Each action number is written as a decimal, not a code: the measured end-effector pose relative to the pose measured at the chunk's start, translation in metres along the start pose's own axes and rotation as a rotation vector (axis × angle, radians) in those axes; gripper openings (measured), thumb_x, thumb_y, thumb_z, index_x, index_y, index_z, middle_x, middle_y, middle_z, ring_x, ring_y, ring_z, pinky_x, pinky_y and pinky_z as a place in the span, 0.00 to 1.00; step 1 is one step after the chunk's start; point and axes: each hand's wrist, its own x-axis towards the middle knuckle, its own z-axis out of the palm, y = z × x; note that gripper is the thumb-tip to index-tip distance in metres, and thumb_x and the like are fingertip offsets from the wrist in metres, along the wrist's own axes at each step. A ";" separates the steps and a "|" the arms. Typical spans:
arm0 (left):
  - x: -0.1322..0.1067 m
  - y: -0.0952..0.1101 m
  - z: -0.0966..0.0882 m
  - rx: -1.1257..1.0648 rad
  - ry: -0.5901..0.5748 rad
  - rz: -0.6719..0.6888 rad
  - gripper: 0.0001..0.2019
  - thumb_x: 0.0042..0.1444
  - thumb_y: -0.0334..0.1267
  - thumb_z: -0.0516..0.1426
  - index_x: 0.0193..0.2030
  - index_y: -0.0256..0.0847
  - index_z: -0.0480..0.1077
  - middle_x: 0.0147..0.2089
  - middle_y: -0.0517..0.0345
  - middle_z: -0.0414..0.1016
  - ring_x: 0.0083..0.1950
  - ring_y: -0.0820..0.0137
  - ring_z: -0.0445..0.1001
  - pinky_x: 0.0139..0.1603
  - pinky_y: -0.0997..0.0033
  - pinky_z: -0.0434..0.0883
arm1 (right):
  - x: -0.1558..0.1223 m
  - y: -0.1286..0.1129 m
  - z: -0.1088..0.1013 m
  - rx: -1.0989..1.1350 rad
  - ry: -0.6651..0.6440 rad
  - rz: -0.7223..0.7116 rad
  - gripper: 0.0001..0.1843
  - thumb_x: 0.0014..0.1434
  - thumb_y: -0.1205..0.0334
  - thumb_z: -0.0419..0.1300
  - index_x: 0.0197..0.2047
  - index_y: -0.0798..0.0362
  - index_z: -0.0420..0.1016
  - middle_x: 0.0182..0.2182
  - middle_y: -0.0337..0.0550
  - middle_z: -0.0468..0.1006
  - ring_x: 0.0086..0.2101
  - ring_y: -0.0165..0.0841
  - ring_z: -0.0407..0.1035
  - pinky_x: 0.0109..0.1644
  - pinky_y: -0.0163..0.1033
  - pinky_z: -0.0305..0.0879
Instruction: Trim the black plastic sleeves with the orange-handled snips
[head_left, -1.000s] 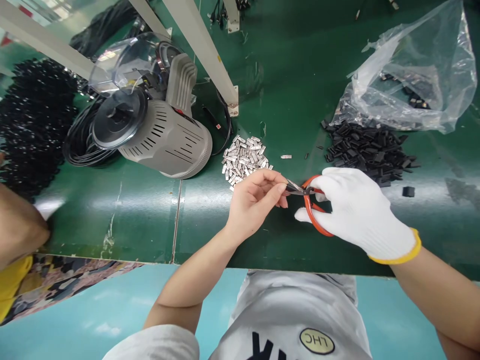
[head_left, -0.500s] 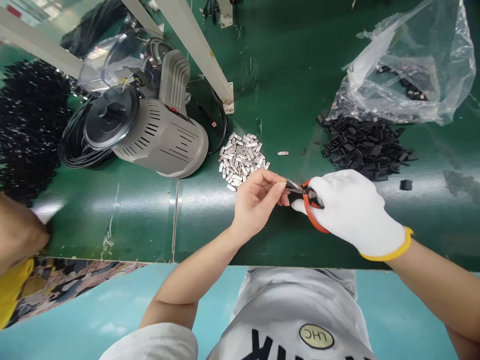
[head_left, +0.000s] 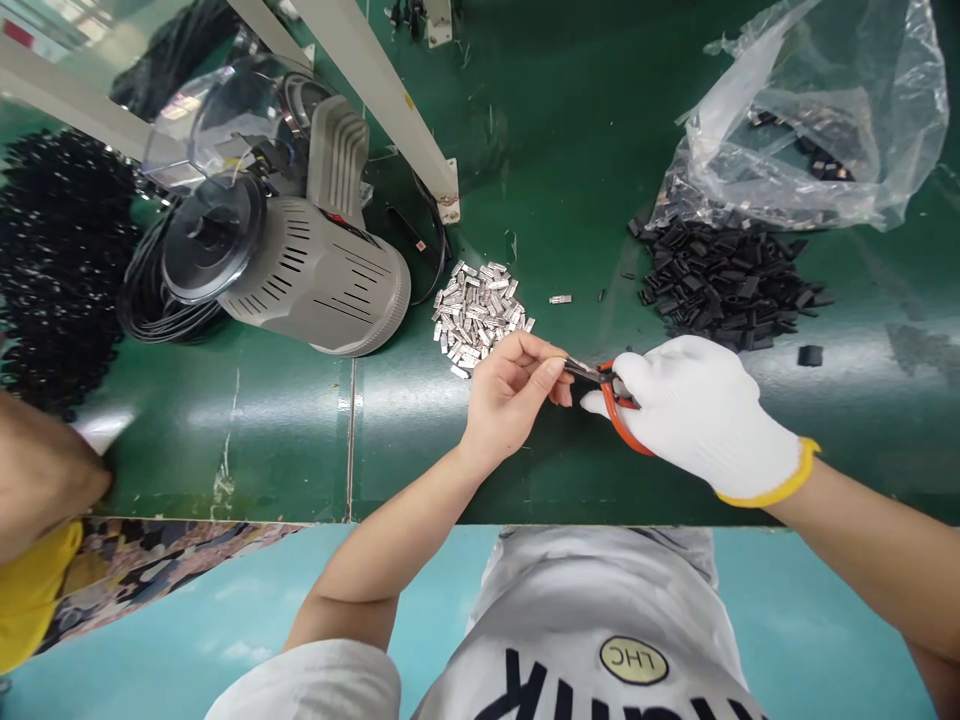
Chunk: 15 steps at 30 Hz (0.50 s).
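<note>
My bare left hand (head_left: 506, 395) is closed in a pinch of thumb and forefinger. What it holds is mostly covered by the fingertips and too small to name. Against those fingertips lie the slim dark jaws of red-handled pliers (head_left: 624, 428). My right hand (head_left: 694, 415), in a white glove with a yellow cuff, is wrapped around the handles. Just beyond my left hand is a heap of small silvery metal connector pieces (head_left: 476, 310). One loose metal piece (head_left: 560, 299) lies apart from the heap.
Black plastic pieces (head_left: 731, 285) are piled at right, beside a clear plastic bag (head_left: 817, 170) with parts inside. One black piece (head_left: 810, 356) lies separately. A grey machine (head_left: 322, 275) and a white post (head_left: 390, 100) stand left. Another person's arm (head_left: 45, 475) is at far left.
The view has shifted slightly. Both hands stay together at the plier tips, and the jaws look a little closer together. Nothing has been let go.
</note>
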 end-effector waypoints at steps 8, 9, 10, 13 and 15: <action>0.002 0.002 -0.001 -0.006 -0.016 -0.017 0.11 0.64 0.43 0.66 0.40 0.38 0.73 0.31 0.59 0.79 0.27 0.75 0.77 0.31 0.75 0.74 | -0.001 0.000 0.008 -0.007 0.017 0.025 0.26 0.71 0.37 0.48 0.33 0.50 0.67 0.20 0.42 0.63 0.27 0.38 0.62 0.34 0.40 0.36; 0.002 0.002 -0.001 -0.009 -0.016 -0.015 0.11 0.64 0.42 0.66 0.40 0.38 0.74 0.31 0.59 0.79 0.27 0.75 0.77 0.31 0.75 0.74 | 0.000 0.001 0.008 0.004 0.011 0.030 0.27 0.71 0.36 0.48 0.33 0.49 0.68 0.20 0.42 0.64 0.27 0.38 0.62 0.34 0.40 0.36; 0.002 0.003 -0.001 -0.014 -0.015 -0.010 0.10 0.64 0.42 0.67 0.40 0.38 0.74 0.31 0.59 0.79 0.27 0.75 0.78 0.31 0.75 0.75 | 0.000 0.001 0.007 0.021 0.006 0.034 0.28 0.70 0.34 0.48 0.34 0.49 0.68 0.21 0.42 0.65 0.27 0.38 0.62 0.34 0.40 0.37; 0.002 0.005 -0.001 -0.014 -0.019 0.012 0.09 0.64 0.41 0.67 0.40 0.38 0.74 0.32 0.59 0.80 0.28 0.75 0.78 0.32 0.74 0.75 | 0.004 0.003 0.000 0.094 -0.011 0.006 0.31 0.67 0.29 0.50 0.34 0.50 0.68 0.23 0.42 0.67 0.29 0.37 0.63 0.36 0.40 0.42; 0.002 0.006 0.000 0.011 -0.042 0.018 0.09 0.64 0.41 0.66 0.40 0.38 0.74 0.34 0.57 0.82 0.28 0.75 0.78 0.32 0.73 0.76 | 0.007 0.005 -0.006 0.128 -0.026 -0.021 0.32 0.64 0.27 0.53 0.35 0.51 0.69 0.26 0.42 0.70 0.31 0.37 0.64 0.38 0.40 0.46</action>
